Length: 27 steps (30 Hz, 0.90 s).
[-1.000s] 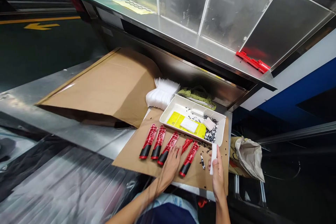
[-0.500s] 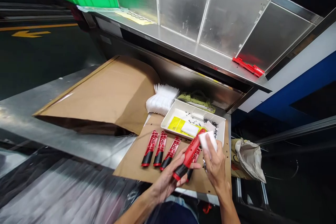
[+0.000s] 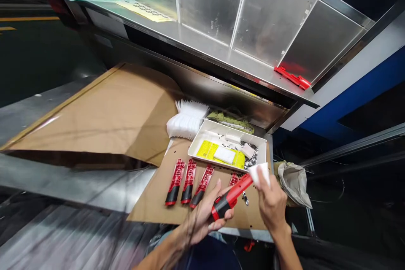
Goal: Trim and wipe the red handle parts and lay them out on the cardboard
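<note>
My left hand (image 3: 205, 215) is closed round a red-and-black handle part (image 3: 232, 197), lifted above the cardboard sheet (image 3: 152, 202). My right hand (image 3: 271, 202) grips a small white block (image 3: 258, 174) against the handle's red tip. Three more red-and-black handle parts (image 3: 187, 181) lie side by side on the sheet to the left. Another red part (image 3: 233, 179) lies partly hidden behind the held one. A small metal piece (image 3: 244, 196) lies under my hands.
A white tray (image 3: 202, 130) with a yellow label, white blocks and small dark screws stands behind the sheet. White pieces are stacked (image 3: 186, 119) to its left, beside a big brown paper bag (image 3: 104, 109). A red part (image 3: 291, 77) rests on the steel shelf. A crumpled bag (image 3: 294, 181) lies right.
My left hand picked a handle part up from the cardboard and raised it. My right hand brought the white block to the handle's tip. The view shifted slightly.
</note>
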{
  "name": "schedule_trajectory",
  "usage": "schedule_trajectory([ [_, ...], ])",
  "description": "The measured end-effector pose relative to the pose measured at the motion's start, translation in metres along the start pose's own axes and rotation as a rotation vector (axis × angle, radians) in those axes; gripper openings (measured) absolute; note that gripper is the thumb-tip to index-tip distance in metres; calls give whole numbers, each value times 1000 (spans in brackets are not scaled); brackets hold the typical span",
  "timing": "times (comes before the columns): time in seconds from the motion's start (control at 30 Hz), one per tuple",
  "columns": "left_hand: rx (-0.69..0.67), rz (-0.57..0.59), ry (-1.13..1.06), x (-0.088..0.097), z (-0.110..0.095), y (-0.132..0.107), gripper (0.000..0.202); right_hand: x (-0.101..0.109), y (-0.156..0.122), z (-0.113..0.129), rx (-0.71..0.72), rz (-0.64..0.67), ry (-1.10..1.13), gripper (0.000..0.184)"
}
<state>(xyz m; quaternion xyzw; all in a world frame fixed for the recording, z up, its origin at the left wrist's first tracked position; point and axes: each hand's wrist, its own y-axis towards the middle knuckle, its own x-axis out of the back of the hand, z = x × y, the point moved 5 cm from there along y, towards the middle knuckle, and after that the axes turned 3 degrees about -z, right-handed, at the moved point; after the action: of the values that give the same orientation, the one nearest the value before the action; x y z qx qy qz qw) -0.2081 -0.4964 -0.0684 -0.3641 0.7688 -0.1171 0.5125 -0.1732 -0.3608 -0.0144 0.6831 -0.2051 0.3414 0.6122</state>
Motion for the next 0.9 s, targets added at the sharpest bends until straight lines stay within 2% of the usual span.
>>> schedule_trajectory([
  [0.07,14,22,-43,-1,-2,1,62,-1,0,-1,-7,-8,-3,52],
  [0.13,4,25,-59,-2,-6,1,59,-2,-1,3,72,3,72,54],
  [0.2,-8,30,-50,-4,-8,1,59,-2,-1,0,84,-6,73,55],
  [0.3,-16,41,-3,-5,-9,2,66,-4,-4,-10,-5,-24,-27,52],
  [0.43,-48,-34,157,5,-5,12,79,-11,-10,1,102,42,84,54],
  [0.57,-152,-10,316,9,-5,18,90,-8,-4,2,0,-9,26,51],
  [0.73,-210,-45,376,8,-10,16,104,-6,1,10,71,-34,103,55],
  [0.83,-216,-19,417,6,-12,16,109,-6,1,3,-15,-55,22,49],
  [0.9,-245,-60,472,7,-13,16,111,-6,1,3,-1,-47,53,45],
])
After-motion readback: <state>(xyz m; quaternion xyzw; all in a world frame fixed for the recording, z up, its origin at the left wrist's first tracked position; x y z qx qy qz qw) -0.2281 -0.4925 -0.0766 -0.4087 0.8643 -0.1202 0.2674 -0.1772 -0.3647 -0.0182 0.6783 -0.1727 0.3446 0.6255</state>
